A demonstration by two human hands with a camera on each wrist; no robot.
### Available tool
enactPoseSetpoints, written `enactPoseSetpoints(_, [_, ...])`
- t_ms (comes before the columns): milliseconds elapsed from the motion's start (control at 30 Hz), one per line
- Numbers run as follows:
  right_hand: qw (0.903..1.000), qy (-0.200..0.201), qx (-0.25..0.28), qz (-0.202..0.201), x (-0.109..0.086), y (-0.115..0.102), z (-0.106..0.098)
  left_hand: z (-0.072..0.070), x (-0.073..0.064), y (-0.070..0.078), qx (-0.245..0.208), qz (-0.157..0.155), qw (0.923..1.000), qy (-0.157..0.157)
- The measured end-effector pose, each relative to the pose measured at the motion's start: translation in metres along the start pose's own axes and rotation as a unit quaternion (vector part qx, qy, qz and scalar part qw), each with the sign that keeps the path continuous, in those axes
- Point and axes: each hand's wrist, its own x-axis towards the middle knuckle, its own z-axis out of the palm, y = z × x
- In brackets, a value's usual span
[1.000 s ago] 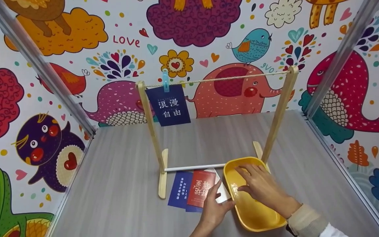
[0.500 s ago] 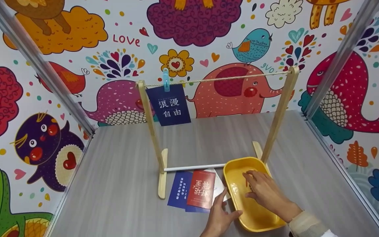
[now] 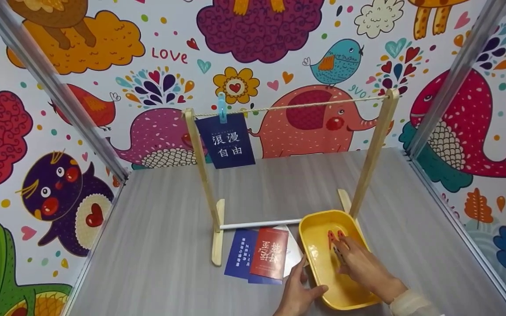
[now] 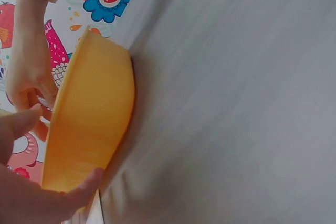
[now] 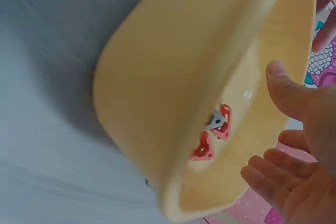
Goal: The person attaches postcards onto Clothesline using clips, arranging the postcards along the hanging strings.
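Note:
My right hand (image 3: 363,263) reaches into a yellow plastic basin (image 3: 323,298), its fingers over red clips (image 3: 330,239). In the right wrist view the red clips (image 5: 203,149), with a grey metal part, lie on the basin floor, and the thumb and fingers of the right hand (image 5: 299,145) are spread apart above them, holding nothing. At the basin's near left side is my left hand (image 3: 299,287), thumb at the rim and fingers along the outer wall. The left wrist view shows a straight finger of the left hand (image 4: 42,198) against the yellow wall (image 4: 94,108).
Behind the basin stands a wooden frame (image 3: 374,153) with a rope (image 3: 314,104) across its top. A light blue clothespin (image 3: 222,109) holds a dark blue card (image 3: 229,145) on it. Red (image 3: 268,254) and blue cards (image 3: 236,254) and a white one lie left of the basin.
My right hand has moved down and nearer inside the basin, and the red clips now show beside its fingers. My left hand has slid slightly right and nearer along the basin's side.

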Motion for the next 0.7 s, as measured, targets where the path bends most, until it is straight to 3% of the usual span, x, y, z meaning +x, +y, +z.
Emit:
enactPoseSetpoints(233, [0.9950,-0.073,0.025,0.063,-0.003,0.000,0.005,0.006,0.000,-0.005,-0.033,-0.044,0.9984,-0.014])
enactPoseSetpoints(433, [0.9894,-0.102,0.046,0.092,-0.004,0.001,0.011,0.010,0.001,-0.008,-0.054,-0.053,0.9970,-0.014])
enactPoseSetpoints(700, [0.9803,-0.134,0.062,0.131,-0.005,0.002,0.019,0.014,0.003,-0.009,-0.126,-0.052,0.9901,-0.034])
